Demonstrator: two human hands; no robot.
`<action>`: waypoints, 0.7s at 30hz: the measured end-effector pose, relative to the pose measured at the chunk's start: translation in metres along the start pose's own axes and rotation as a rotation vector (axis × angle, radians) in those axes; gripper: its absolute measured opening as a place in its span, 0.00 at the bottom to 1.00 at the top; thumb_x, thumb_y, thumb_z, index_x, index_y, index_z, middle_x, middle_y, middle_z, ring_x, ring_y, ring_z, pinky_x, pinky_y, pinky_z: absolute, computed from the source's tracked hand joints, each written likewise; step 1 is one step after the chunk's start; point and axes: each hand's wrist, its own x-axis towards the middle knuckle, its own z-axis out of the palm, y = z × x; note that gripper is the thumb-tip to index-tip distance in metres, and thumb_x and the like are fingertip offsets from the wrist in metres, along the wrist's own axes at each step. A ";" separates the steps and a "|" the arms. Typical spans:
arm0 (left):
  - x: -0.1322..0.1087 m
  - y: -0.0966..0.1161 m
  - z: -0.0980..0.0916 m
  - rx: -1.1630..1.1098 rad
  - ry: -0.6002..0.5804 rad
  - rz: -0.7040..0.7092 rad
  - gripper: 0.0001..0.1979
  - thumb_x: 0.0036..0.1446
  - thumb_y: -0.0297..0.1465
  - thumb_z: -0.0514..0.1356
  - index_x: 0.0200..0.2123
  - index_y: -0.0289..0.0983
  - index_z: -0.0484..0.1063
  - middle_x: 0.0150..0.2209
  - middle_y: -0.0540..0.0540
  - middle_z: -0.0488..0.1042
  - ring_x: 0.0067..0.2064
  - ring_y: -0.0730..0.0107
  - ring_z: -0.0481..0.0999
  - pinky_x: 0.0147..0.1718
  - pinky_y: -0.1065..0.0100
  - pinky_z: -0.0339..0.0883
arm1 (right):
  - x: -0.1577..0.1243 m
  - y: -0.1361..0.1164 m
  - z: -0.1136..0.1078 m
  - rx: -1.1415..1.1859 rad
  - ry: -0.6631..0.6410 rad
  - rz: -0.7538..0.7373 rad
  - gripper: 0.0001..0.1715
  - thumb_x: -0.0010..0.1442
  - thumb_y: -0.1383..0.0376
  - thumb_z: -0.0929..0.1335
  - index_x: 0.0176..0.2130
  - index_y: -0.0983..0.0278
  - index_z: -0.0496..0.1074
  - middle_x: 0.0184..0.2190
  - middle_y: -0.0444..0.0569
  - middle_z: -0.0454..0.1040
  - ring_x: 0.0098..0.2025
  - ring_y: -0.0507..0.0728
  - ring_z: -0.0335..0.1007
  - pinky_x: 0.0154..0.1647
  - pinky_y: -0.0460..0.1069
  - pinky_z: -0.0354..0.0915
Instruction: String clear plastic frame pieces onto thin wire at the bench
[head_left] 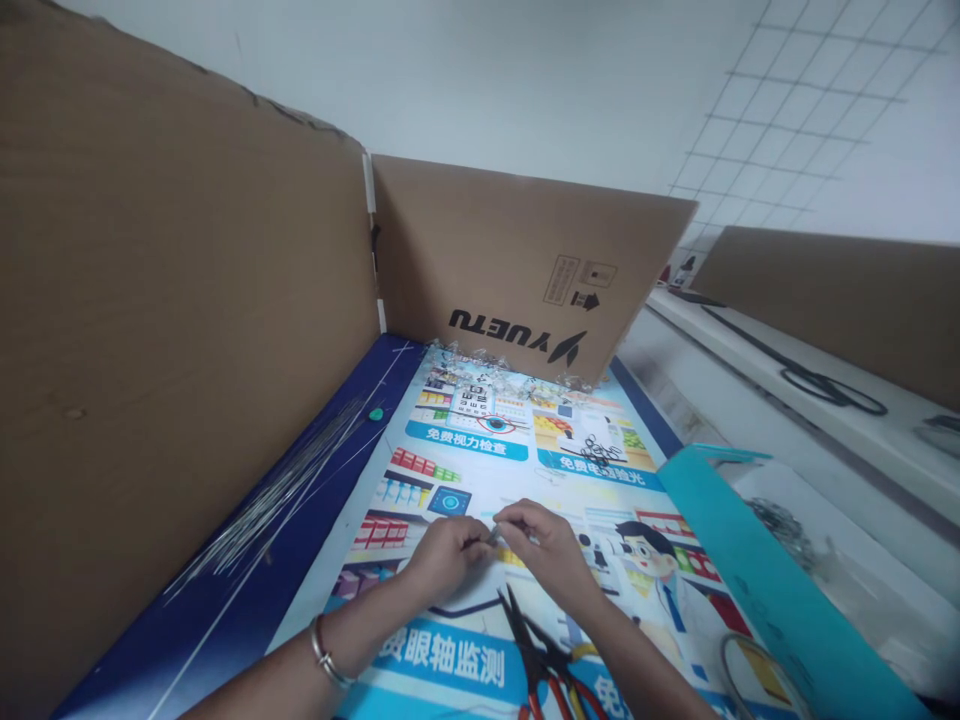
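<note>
Both hands meet over the middle of the printed poster (pixel 420 630) that covers the table. My left hand (pixel 450 555) is closed in a pinch, thumb against forefinger, on a small thin piece that is too small to name. My right hand (pixel 541 550) pinches from the other side, its fingertips almost touching the left ones; what lies between them is partly hidden. Just below the hands lie pliers (pixel 551 665) with red and yellow handles, their dark jaws pointing away from me. A silver bangle (pixel 324 655) circles my left wrist.
Thin metal wires (pixel 277 490) lie along the left, near a green bit (pixel 376 414). Clear wire-like pieces (pixel 487 375) line the back cardboard panel (pixel 517 250); dark loops (pixel 596 452) lie nearer. At right stands a turquoise-edged box (pixel 757 560) holding a wire bundle (pixel 780 525). Scissors (pixel 825 385) lie beyond.
</note>
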 end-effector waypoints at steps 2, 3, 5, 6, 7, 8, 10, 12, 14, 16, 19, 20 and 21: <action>0.000 0.001 0.000 0.003 0.000 0.007 0.08 0.49 0.25 0.56 0.27 0.36 0.76 0.29 0.49 0.77 0.32 0.69 0.73 0.32 0.73 0.61 | -0.001 -0.001 0.000 -0.033 0.012 -0.012 0.07 0.55 0.66 0.65 0.27 0.63 0.72 0.26 0.45 0.72 0.30 0.53 0.67 0.32 0.46 0.61; 0.000 0.001 0.000 0.003 0.000 0.011 0.08 0.49 0.25 0.56 0.27 0.36 0.76 0.29 0.49 0.77 0.32 0.69 0.73 0.33 0.72 0.61 | -0.001 -0.002 0.000 -0.045 0.015 -0.023 0.08 0.55 0.67 0.64 0.27 0.63 0.71 0.26 0.45 0.72 0.30 0.53 0.67 0.32 0.46 0.61; 0.000 0.001 0.000 -0.001 -0.004 0.018 0.08 0.49 0.25 0.56 0.28 0.37 0.76 0.30 0.49 0.78 0.33 0.68 0.73 0.33 0.72 0.61 | -0.002 -0.002 0.000 -0.063 0.017 -0.044 0.08 0.56 0.67 0.64 0.27 0.63 0.71 0.26 0.45 0.71 0.30 0.52 0.67 0.33 0.46 0.61; 0.000 0.001 0.000 -0.004 -0.005 0.020 0.08 0.49 0.25 0.56 0.28 0.37 0.76 0.30 0.49 0.78 0.33 0.68 0.74 0.34 0.72 0.61 | -0.002 -0.001 0.000 -0.072 0.019 -0.052 0.09 0.56 0.67 0.64 0.27 0.62 0.71 0.26 0.45 0.71 0.30 0.52 0.67 0.33 0.46 0.60; 0.000 0.001 0.000 -0.006 -0.006 0.020 0.08 0.49 0.25 0.56 0.29 0.37 0.76 0.31 0.49 0.78 0.34 0.68 0.74 0.34 0.72 0.61 | -0.002 -0.001 0.001 -0.081 0.023 -0.057 0.09 0.56 0.68 0.64 0.27 0.62 0.71 0.26 0.45 0.71 0.30 0.52 0.67 0.33 0.46 0.60; 0.000 0.001 0.001 -0.008 -0.006 0.020 0.08 0.49 0.25 0.56 0.28 0.37 0.76 0.31 0.49 0.78 0.34 0.68 0.74 0.34 0.72 0.61 | -0.002 -0.001 0.001 -0.089 0.026 -0.057 0.09 0.56 0.67 0.63 0.26 0.62 0.71 0.26 0.45 0.71 0.30 0.52 0.67 0.33 0.46 0.60; 0.000 0.000 0.001 -0.008 -0.002 0.016 0.08 0.49 0.25 0.56 0.28 0.37 0.76 0.31 0.49 0.78 0.34 0.68 0.74 0.34 0.72 0.61 | -0.001 0.000 0.000 -0.087 0.017 -0.037 0.09 0.56 0.67 0.64 0.26 0.62 0.71 0.26 0.45 0.71 0.31 0.52 0.67 0.33 0.46 0.60; 0.000 0.000 0.001 -0.012 0.001 0.010 0.08 0.49 0.26 0.56 0.28 0.37 0.76 0.30 0.49 0.78 0.34 0.68 0.74 0.33 0.72 0.61 | -0.001 0.001 -0.001 -0.045 -0.018 0.021 0.10 0.57 0.64 0.63 0.27 0.63 0.71 0.26 0.45 0.71 0.31 0.52 0.67 0.33 0.46 0.60; 0.000 -0.001 0.001 -0.019 0.003 0.000 0.08 0.50 0.26 0.56 0.28 0.37 0.76 0.29 0.49 0.78 0.33 0.69 0.74 0.33 0.73 0.61 | 0.000 0.004 -0.002 0.041 -0.066 0.100 0.12 0.58 0.61 0.62 0.30 0.63 0.72 0.26 0.45 0.71 0.30 0.52 0.67 0.31 0.46 0.61; 0.000 -0.001 0.000 -0.027 0.006 -0.011 0.08 0.49 0.26 0.56 0.27 0.36 0.76 0.29 0.49 0.78 0.32 0.69 0.74 0.32 0.73 0.61 | -0.001 0.009 -0.003 0.137 -0.098 0.164 0.15 0.59 0.57 0.61 0.34 0.63 0.72 0.27 0.45 0.72 0.29 0.52 0.67 0.29 0.46 0.62; 0.000 -0.001 0.001 -0.039 0.016 -0.019 0.08 0.49 0.25 0.56 0.25 0.36 0.75 0.27 0.49 0.77 0.31 0.70 0.73 0.30 0.74 0.60 | -0.001 0.017 -0.001 0.214 -0.113 0.186 0.18 0.60 0.55 0.60 0.38 0.63 0.72 0.27 0.46 0.72 0.28 0.52 0.67 0.29 0.46 0.63; 0.000 -0.001 0.001 -0.041 0.018 -0.020 0.08 0.49 0.25 0.56 0.24 0.36 0.75 0.27 0.50 0.77 0.30 0.71 0.73 0.30 0.74 0.60 | -0.002 0.020 -0.001 0.215 -0.114 0.181 0.18 0.59 0.55 0.61 0.39 0.63 0.72 0.27 0.46 0.72 0.29 0.53 0.67 0.29 0.46 0.63; 0.000 -0.001 0.001 -0.041 0.019 -0.019 0.08 0.49 0.25 0.56 0.23 0.36 0.74 0.26 0.50 0.76 0.29 0.71 0.72 0.30 0.74 0.60 | -0.002 0.021 0.000 0.209 -0.116 0.173 0.17 0.59 0.56 0.61 0.39 0.63 0.72 0.28 0.46 0.72 0.29 0.53 0.67 0.30 0.46 0.63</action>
